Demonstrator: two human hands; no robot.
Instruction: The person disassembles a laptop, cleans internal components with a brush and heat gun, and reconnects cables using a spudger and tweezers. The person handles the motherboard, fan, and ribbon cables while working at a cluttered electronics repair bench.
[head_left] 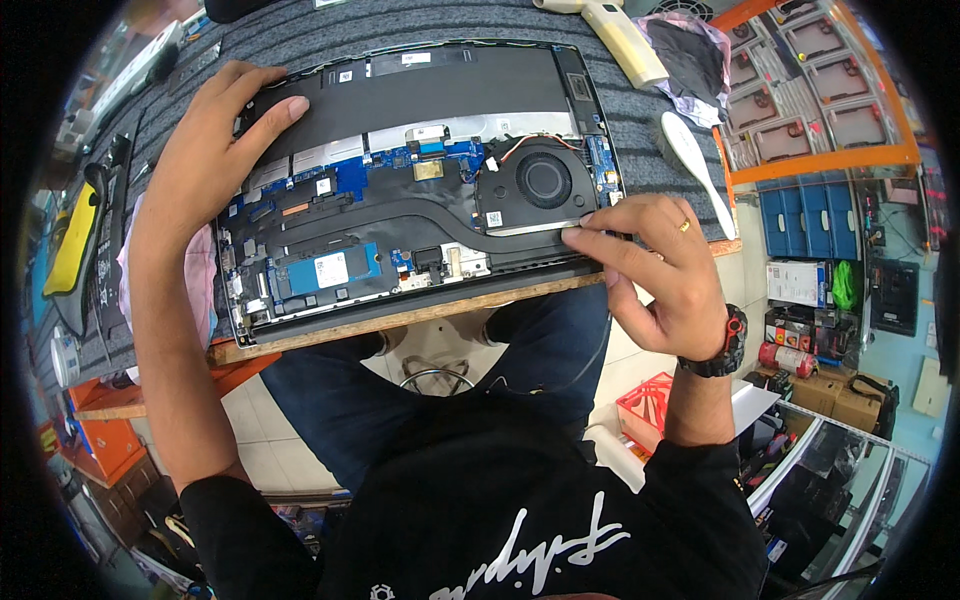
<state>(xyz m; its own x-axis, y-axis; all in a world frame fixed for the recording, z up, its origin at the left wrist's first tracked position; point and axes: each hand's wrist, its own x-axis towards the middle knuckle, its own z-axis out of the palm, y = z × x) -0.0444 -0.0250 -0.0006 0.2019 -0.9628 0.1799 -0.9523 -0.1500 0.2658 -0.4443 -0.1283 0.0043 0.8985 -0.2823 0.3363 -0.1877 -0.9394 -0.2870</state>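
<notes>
An opened laptop [400, 215] lies on the bench with its insides facing up. Its long black battery [430, 95] fills the far side, and a round cooling fan [545, 180] sits at the right, joined to a dark heat pipe [420, 208]. A blue storage card [330, 268] with a white label is near the front left. My left hand [235, 125] rests on the far left corner, thumb and fingers apart. At the front right, my right hand [660, 260] has its fingertips on the edge just below the fan; the lower fingers are bent, and nothing shows in them.
A white-handled brush [695, 170] lies right of the laptop, near a cream-coloured heat gun or dryer [625, 45] and a bunched cloth [690, 60]. The grey ribbed mat [290, 30] covers the bench up to its wooden front edge [400, 325]. Yellow-handled pliers-like tool [80, 235] lies left.
</notes>
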